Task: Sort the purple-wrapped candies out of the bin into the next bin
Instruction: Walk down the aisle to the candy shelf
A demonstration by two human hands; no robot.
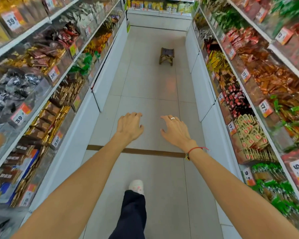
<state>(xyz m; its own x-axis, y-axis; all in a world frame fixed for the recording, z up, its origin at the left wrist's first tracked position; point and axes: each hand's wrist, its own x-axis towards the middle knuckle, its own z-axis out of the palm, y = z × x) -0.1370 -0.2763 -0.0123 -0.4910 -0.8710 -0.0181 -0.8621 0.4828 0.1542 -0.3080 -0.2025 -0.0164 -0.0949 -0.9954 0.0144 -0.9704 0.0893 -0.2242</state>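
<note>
I stand in a shop aisle between two runs of clear candy bins. My left hand (pixel 129 125) and my right hand (pixel 175 129) reach forward over the floor, palms down, fingers loosely spread, holding nothing. A ring sits on a finger of my right hand and a red cord circles that wrist. No purple-wrapped candies show plainly; a far bin (pixel 113 18) on the upper left shelf holds dark, partly purplish wrappers, too blurred to tell. Both hands are well away from every bin.
Left bins (pixel 47 118) hold brown, gold and black wrapped sweets with price tags. Right bins (pixel 248 135) hold red, orange, tan and green packs. A small folding stool (pixel 167 56) stands far down the tiled aisle. My foot (pixel 136 186) steps ahead over a brown floor strip (pixel 154 152).
</note>
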